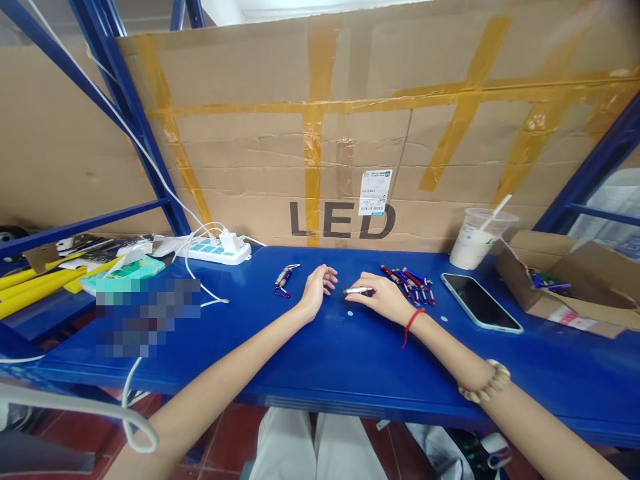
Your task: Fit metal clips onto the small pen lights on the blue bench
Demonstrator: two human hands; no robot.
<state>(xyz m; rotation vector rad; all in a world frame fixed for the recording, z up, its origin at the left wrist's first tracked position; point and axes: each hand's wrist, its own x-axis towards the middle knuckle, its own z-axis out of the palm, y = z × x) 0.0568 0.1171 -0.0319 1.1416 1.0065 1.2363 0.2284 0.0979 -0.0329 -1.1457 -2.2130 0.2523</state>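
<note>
**Blue bench, 2 hands at a small torch**

Blue tabletop (320,353) carries both forearms. Right hand (383,298) pinches a silver mini torch (357,291), its long axis running left-right, tip toward the left hand (316,288), which rests loose and empty just beside. Beyond the torch: a heap of keychain torches (409,282), then the LED carton (350,153).

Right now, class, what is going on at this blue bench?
A person sits at a blue table. The right hand holds a small silver keychain flashlight against the tabletop. The left hand rests open and empty beside it. A purple flashlight lies to the left; a pile of red and blue ones lies to the right, near a phone and a drink cup.
</note>
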